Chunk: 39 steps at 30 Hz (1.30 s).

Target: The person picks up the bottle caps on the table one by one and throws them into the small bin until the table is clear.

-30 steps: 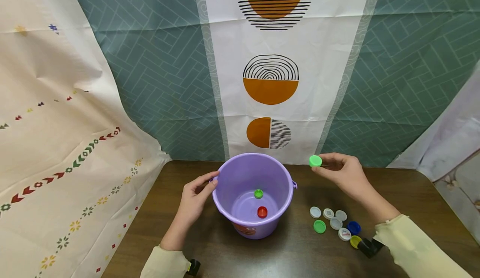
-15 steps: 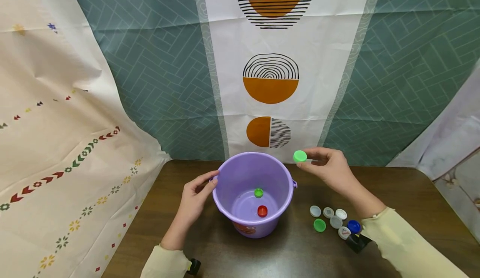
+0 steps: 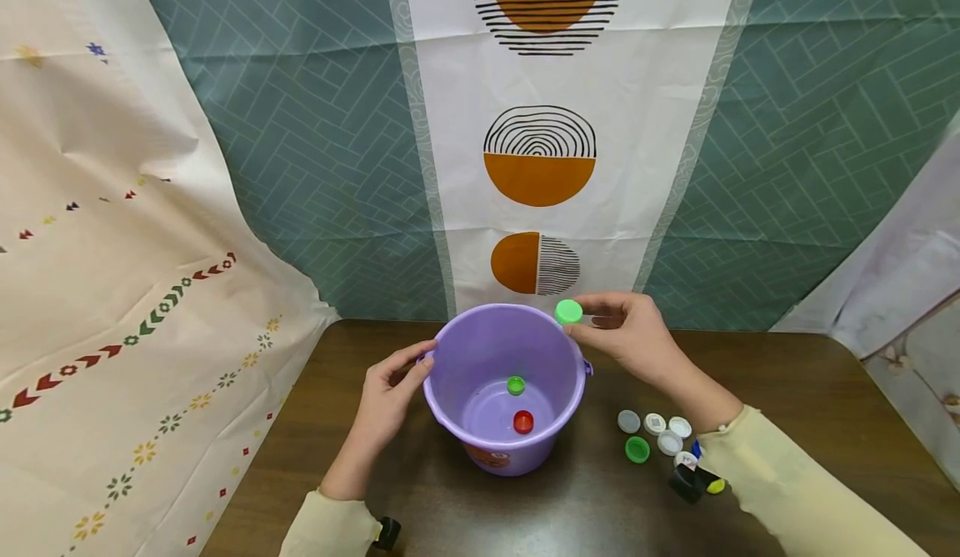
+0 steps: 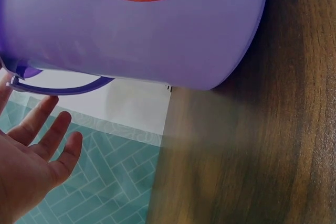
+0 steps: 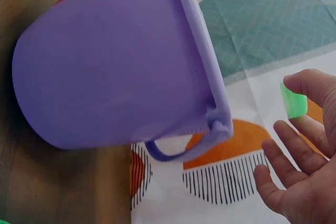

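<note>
A purple bucket (image 3: pixel 450 373) stands on the dark wooden table (image 3: pixel 600 507). Inside it lie a small green cap (image 3: pixel 516 385) and a red cap (image 3: pixel 523 422). My right hand (image 3: pixel 626 336) pinches a light green cap (image 3: pixel 568 312) just above the bucket's far right rim; the right wrist view shows the light green cap (image 5: pixel 294 100) at my fingertips beside the bucket (image 5: pixel 115 66). My left hand (image 3: pixel 390 394) rests with straight fingers against the bucket's left side, near the handle (image 4: pixel 58 85).
Several loose caps lie on the table right of the bucket: white ones (image 3: pixel 660 428), a green one (image 3: pixel 637 449), a yellow one (image 3: pixel 716 485). Patterned cloth hangs behind and at both sides. A black wrist device (image 3: pixel 686 482) sits on my right sleeve.
My right hand has carried the light green cap leftward from beside the bucket to over its right rim. The left hand and bucket have stayed put.
</note>
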{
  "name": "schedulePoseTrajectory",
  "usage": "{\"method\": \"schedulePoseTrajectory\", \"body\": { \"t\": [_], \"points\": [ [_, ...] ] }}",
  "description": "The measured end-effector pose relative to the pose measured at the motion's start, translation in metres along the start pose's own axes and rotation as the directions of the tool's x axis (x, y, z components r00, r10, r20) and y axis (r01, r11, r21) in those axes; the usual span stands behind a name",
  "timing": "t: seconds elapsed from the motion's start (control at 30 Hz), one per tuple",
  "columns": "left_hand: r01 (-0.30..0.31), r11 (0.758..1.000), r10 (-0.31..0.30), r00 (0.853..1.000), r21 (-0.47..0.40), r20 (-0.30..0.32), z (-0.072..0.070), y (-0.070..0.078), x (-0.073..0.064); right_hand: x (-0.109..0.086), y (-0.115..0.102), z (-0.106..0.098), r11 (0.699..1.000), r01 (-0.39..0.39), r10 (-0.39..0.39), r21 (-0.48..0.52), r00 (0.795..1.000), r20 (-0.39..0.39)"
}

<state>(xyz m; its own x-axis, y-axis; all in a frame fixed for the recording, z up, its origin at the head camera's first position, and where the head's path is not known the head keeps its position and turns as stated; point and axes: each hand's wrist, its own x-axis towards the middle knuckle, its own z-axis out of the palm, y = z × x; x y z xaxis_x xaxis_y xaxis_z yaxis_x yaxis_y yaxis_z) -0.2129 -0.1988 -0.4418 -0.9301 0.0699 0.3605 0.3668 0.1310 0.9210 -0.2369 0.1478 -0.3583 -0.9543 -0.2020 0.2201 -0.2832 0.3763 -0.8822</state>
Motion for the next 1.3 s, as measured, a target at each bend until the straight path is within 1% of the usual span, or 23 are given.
{"method": "schedulePoseTrajectory", "body": {
  "t": [0.27, 0.57, 0.83, 0.97, 1.23, 1.3],
  "points": [
    [-0.004, 1.0, 0.004, 1.0, -0.003, 0.005, 0.0, -0.002, 0.001, 0.0, -0.015, 0.015, 0.995, 0.023, -0.031, 0.096, 0.997, 0.074],
    [-0.013, 1.0, 0.013, 1.0, -0.003, 0.014, 0.0, -0.005, 0.003, 0.005, -0.025, 0.035, 0.991, 0.072, -0.084, 0.112, 0.991, 0.108],
    [0.005, 1.0, -0.005, 0.999, -0.002, 0.031, 0.0, -0.004, 0.006, 0.007, -0.029, 0.046, 0.991, 0.067, -0.084, 0.118, 0.986, 0.144],
    [-0.002, 1.0, 0.002, 0.999, -0.001, 0.036, 0.0, -0.005, 0.007, 0.007, -0.032, 0.051, 0.99, 0.073, -0.091, 0.12, 0.983, 0.159],
    [-0.002, 1.0, 0.001, 1.0, 0.014, 0.029, 0.001, -0.005, 0.006, -0.001, -0.057, 0.053, 0.991, 0.062, -0.085, 0.117, 0.974, 0.209],
    [0.003, 1.0, -0.003, 1.0, 0.006, 0.029, 0.001, -0.002, 0.006, -0.002, -0.061, 0.054, 0.993, 0.056, -0.079, 0.109, 0.973, 0.219]
  ]
}}
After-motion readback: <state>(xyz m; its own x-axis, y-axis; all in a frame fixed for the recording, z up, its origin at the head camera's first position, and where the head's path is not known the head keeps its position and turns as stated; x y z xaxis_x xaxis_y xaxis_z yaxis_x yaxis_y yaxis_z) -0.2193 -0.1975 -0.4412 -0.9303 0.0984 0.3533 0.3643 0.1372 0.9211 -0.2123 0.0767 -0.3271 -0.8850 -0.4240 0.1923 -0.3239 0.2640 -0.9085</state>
